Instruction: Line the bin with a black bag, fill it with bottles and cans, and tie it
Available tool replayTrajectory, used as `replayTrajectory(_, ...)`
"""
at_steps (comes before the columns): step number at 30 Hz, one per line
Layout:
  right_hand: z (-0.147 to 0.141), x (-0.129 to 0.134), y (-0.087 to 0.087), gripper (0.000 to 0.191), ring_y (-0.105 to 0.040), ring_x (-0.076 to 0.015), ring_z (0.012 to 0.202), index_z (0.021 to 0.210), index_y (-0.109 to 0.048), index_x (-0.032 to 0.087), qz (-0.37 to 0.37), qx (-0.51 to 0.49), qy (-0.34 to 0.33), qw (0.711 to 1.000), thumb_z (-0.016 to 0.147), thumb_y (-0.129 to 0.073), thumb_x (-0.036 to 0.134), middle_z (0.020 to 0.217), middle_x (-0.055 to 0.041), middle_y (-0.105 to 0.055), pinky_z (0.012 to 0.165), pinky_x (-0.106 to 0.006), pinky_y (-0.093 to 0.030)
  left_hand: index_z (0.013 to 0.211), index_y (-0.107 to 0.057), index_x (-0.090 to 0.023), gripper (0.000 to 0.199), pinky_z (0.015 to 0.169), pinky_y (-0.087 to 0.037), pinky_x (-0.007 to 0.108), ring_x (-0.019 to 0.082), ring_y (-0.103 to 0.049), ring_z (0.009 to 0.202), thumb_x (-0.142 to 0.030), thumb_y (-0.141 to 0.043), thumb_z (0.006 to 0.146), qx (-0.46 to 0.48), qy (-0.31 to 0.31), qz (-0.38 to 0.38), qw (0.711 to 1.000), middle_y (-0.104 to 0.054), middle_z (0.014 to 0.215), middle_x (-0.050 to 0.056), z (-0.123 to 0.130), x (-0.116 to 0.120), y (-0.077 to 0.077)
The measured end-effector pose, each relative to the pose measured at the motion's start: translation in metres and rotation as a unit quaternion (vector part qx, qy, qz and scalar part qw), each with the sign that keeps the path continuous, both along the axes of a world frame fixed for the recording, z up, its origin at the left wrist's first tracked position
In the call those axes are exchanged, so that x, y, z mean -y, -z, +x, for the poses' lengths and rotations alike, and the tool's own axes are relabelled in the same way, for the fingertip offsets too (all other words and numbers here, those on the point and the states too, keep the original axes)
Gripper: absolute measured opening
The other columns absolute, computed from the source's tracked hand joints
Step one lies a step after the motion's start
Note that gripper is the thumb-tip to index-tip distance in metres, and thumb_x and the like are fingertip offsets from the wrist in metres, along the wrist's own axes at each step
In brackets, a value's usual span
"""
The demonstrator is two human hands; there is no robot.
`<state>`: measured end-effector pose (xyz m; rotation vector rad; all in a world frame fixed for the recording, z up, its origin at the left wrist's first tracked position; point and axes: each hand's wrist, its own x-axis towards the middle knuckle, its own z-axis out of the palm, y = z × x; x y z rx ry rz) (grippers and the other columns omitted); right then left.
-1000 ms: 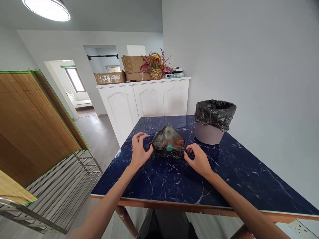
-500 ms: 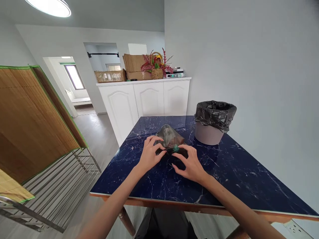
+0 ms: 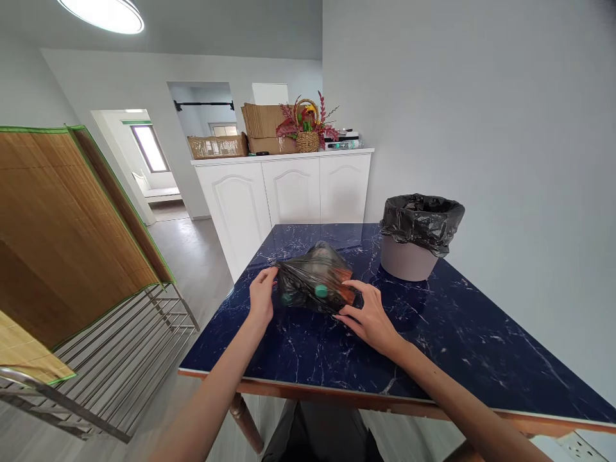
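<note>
A thin black plastic bag (image 3: 301,277) lies on the dark blue marbled table (image 3: 308,359). Through its film show a green cap (image 3: 321,291) and something orange-brown (image 3: 344,279); the rest of the contents is hard to make out. My left hand (image 3: 262,296) pinches the bag's left edge and stretches the film out sideways. At the bag's right front side, my right hand (image 3: 371,316) grips the plastic between curved fingers and thumb.
A grey bin (image 3: 407,260) with a black liner (image 3: 421,224) folded over its rim stands at the table's right rear. Behind the table is a white cabinet (image 3: 293,192) bearing cardboard boxes and a flower basket (image 3: 308,140). A metal rack (image 3: 110,366) stands left.
My left hand has moved left, pulling the bag's edge outward, so the bag is spread wider and the green cap shows more clearly. My right hand stays near the bag's right side.
</note>
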<state>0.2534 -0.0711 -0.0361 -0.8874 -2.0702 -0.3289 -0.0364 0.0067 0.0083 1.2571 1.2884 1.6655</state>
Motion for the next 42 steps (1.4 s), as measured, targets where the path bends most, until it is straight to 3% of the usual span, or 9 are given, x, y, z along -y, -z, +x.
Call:
replayTrajectory(4, 0.001, -0.002, 0.002, 0.009, -0.049, -0.0378, 0.139, 0.097, -0.070, 0.027, -0.024, 0.012, -0.015, 1.000, 0.104, -0.066, 0.031, 0.150, -0.0139, -0.048, 0.104, -0.058, -0.048, 0.132, -0.065, -0.017, 0.037, 0.093, -0.061, 0.046, 0.025, -0.070, 0.110, -0.039, -0.068, 0.103, 0.050, -0.037, -0.089, 0.994, -0.068, 0.131, 0.011, -0.036, -0.022, 0.007)
replayTrajectory(6, 0.002, -0.002, 0.005, 0.009, -0.051, -0.0361, 0.137, 0.098, -0.069, 0.027, -0.032, -0.001, -0.011, 0.999, 0.105, -0.065, 0.030, 0.148, -0.0134, -0.049, 0.103, -0.057, -0.050, 0.137, -0.063, -0.018, 0.040, 0.095, -0.062, 0.048, 0.026, -0.070, 0.113, -0.038, -0.068, 0.103, 0.052, -0.051, -0.106, 0.992, -0.066, 0.136, 0.012, -0.050, -0.026, 0.007)
replayTrajectory(13, 0.000, 0.000, 0.008, 0.019, -0.045, -0.0385, 0.145, 0.121, -0.071, 0.034, -0.054, -0.003, -0.016, 0.998, 0.101, -0.070, 0.032, 0.155, -0.0146, -0.042, 0.109, -0.059, -0.050, 0.105, -0.064, -0.021, 0.038, 0.081, -0.051, 0.029, 0.017, -0.062, 0.086, -0.032, -0.088, 0.079, -0.042, -0.116, -0.036, 0.992, -0.063, 0.092, -0.001, -0.061, 0.012, 0.006)
replayTrajectory(17, -0.004, 0.003, 0.005, 0.015, -0.042, -0.0389, 0.148, 0.109, -0.076, 0.033, -0.047, 0.025, -0.041, 0.998, 0.101, -0.069, 0.024, 0.160, -0.0117, -0.039, 0.111, -0.062, -0.048, 0.077, -0.063, -0.024, 0.026, 0.066, -0.044, 0.028, 0.017, -0.054, 0.065, -0.039, -0.084, 0.078, -0.113, -0.025, -0.009, 0.993, -0.060, 0.070, -0.004, -0.046, 0.042, 0.002)
replayTrajectory(20, -0.004, 0.002, 0.006, 0.020, -0.044, -0.0390, 0.147, 0.116, -0.075, 0.033, -0.043, 0.026, -0.037, 0.998, 0.099, -0.071, 0.024, 0.161, -0.0124, -0.041, 0.111, -0.062, -0.048, 0.062, -0.057, -0.025, 0.034, 0.061, -0.046, 0.030, 0.019, -0.052, 0.059, -0.045, -0.078, 0.080, -0.125, 0.055, -0.014, 0.990, -0.059, 0.059, -0.003, -0.032, 0.050, -0.002)
replayTrajectory(24, -0.002, -0.002, 0.010, 0.027, -0.044, -0.0388, 0.148, 0.126, -0.071, 0.031, -0.036, 0.021, -0.017, 0.999, 0.099, -0.071, 0.029, 0.159, -0.0154, -0.044, 0.112, -0.062, -0.048, 0.071, -0.066, -0.024, 0.035, 0.071, -0.059, 0.038, 0.026, -0.067, 0.073, -0.054, -0.063, 0.088, -0.073, 0.140, -0.021, 0.987, -0.070, 0.071, 0.005, -0.012, 0.048, -0.013)
replayTrajectory(28, 0.000, -0.003, 0.011, 0.006, -0.041, -0.0397, 0.150, 0.103, -0.078, 0.030, -0.048, 0.028, -0.030, 0.998, 0.099, -0.073, 0.029, 0.162, -0.0113, -0.042, 0.112, -0.064, -0.047, 0.081, -0.070, -0.021, 0.029, 0.081, -0.064, 0.048, 0.031, -0.074, 0.087, -0.045, -0.057, 0.088, -0.008, 0.193, -0.022, 0.981, -0.075, 0.086, 0.014, -0.002, 0.045, -0.033)
replayTrajectory(35, 0.003, -0.003, 0.006, 0.008, -0.038, -0.0408, 0.153, 0.099, -0.082, 0.035, -0.071, 0.006, -0.059, 0.996, 0.098, -0.075, 0.032, 0.168, -0.0049, -0.039, 0.114, -0.067, -0.045, 0.084, -0.060, -0.025, 0.013, 0.084, -0.062, 0.043, 0.027, -0.072, 0.097, -0.037, -0.066, 0.084, 0.014, 0.130, 0.013, 0.991, -0.069, 0.090, 0.007, -0.012, 0.038, -0.045)
replayTrajectory(42, 0.002, 0.001, 0.002, 0.010, -0.037, -0.0374, 0.154, 0.099, -0.081, 0.032, -0.095, -0.008, -0.080, 0.992, 0.099, -0.073, 0.038, 0.168, -0.0061, -0.038, 0.117, -0.063, -0.044, 0.104, -0.069, -0.025, 0.042, 0.097, -0.056, 0.040, 0.032, -0.067, 0.118, -0.046, -0.087, 0.073, -0.031, 0.084, 0.009, 0.996, -0.075, 0.108, 0.009, -0.016, 0.044, -0.030)
